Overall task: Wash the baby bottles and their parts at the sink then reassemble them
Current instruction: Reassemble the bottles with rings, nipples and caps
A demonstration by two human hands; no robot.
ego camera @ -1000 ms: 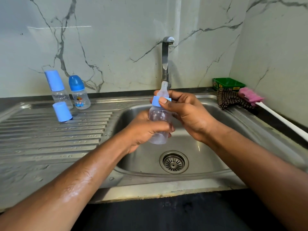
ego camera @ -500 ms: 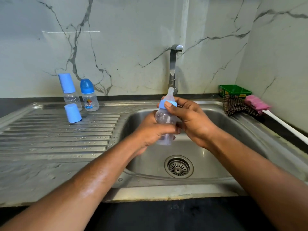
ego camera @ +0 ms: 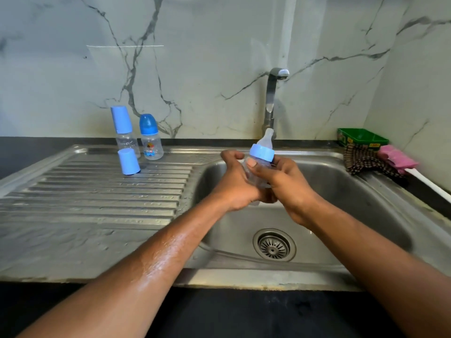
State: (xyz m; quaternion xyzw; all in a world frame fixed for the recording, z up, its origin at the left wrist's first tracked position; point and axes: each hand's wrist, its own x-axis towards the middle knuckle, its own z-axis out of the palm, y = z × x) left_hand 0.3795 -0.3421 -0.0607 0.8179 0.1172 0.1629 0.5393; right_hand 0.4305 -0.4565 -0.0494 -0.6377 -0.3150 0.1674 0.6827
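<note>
Now both hands (ego camera: 263, 184) w/ bottle (ego camera: 259, 167) over sink (ego camera: 353, 189).

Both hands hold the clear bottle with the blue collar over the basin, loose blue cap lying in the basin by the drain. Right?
Not quite. The head view shows the loose light-blue plastic cap standing on the ribbed steel drainboard, not in the basin. The rest holds.

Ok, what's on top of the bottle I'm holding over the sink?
The held bottle carries a light blue collar ring with a clear teat standing up from it. No cap covers the teat. Both hands hide most of the bottle's body, so its contents cannot be seen.
</note>
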